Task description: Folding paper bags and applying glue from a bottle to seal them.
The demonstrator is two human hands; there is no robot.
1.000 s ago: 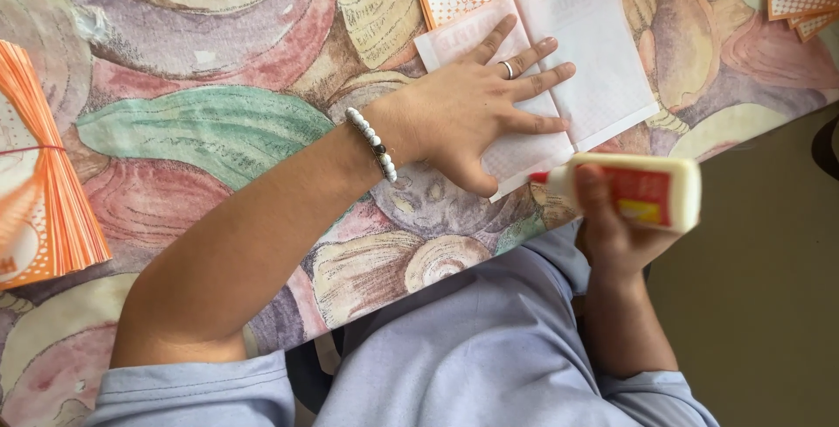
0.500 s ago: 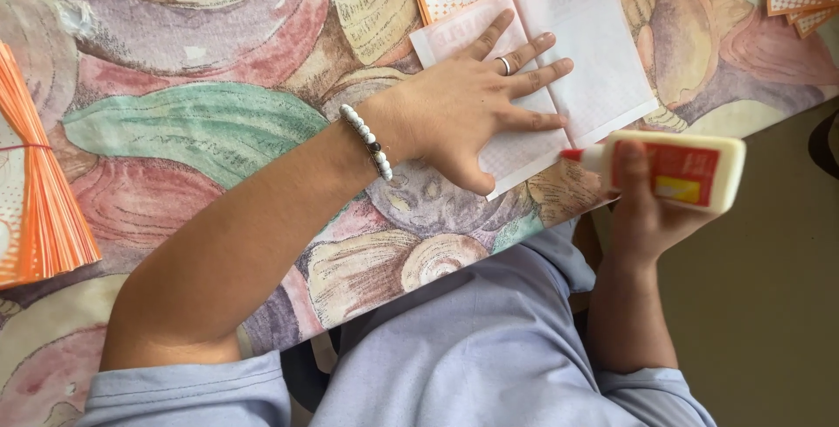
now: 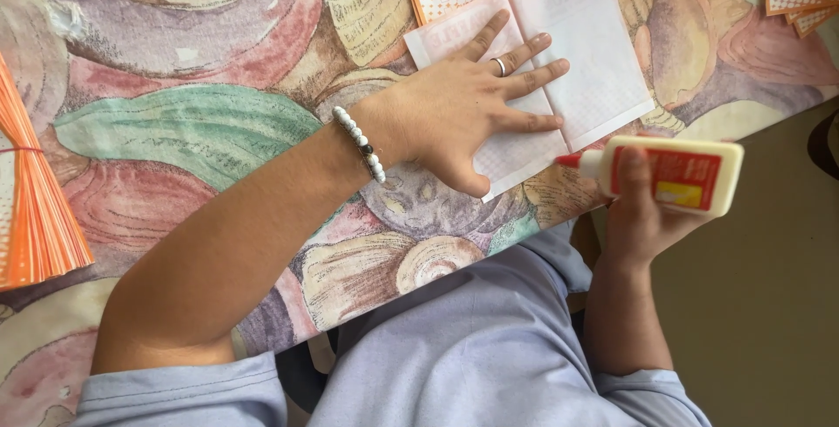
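On the patterned table [image 3: 175, 60], the left hand [image 3: 463, 112] presses flat, fingers spread, on white paper [image 3: 577, 51] while the right hand [image 3: 642, 217] grips a glue bottle [image 3: 673, 173].

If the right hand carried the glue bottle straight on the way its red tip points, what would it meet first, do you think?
Probably the white folded paper under the left hand: the glue bottle in the right hand points its tip at the paper's near edge, though height above the table is unclear.

Left hand [image 3: 463, 112] flattens paper [image 3: 577, 51]; right hand [image 3: 642, 217] grips glue bottle [image 3: 673, 173].
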